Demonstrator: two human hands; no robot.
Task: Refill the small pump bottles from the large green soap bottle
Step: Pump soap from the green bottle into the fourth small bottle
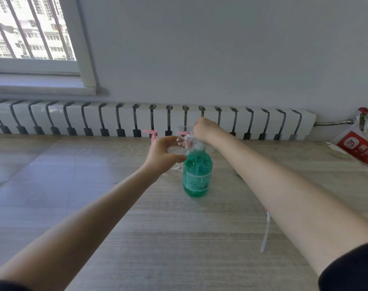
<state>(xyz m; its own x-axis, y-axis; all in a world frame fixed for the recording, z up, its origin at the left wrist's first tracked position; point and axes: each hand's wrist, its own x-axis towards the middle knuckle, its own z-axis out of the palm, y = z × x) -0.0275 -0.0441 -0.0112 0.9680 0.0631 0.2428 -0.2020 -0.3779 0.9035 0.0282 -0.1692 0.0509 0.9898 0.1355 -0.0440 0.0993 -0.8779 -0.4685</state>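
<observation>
A: How many soap bottles?
B: One large green soap bottle [197,173], plus one small clear bottle [176,152] that I can make out.
A: Pump heads?
B: Two pink: a left pump head [152,135] and a middle pump head [182,133].
A: Hands?
B: Two, left hand [161,153] and right hand [204,130].
A: Anything else?
B: One radiator [90,120], one window [32,28], one red valve [365,111].

The big bottle [197,175] is translucent teal-green with a paler printed label and a white pump [199,146]. The small bottle [176,152] is clear, and the pink pumps [151,134] are a soft pastel. The table [178,238] is pale grey-beige with fine wood grain. The radiator [137,120] is white, striped by dark slots, and the wall [220,49] is pale grey. The valve [365,111] is red, the bag [355,147] red and white with a white logo, the sleeve [350,267] black, and the strip [266,234] white, perhaps pink at one end.
</observation>
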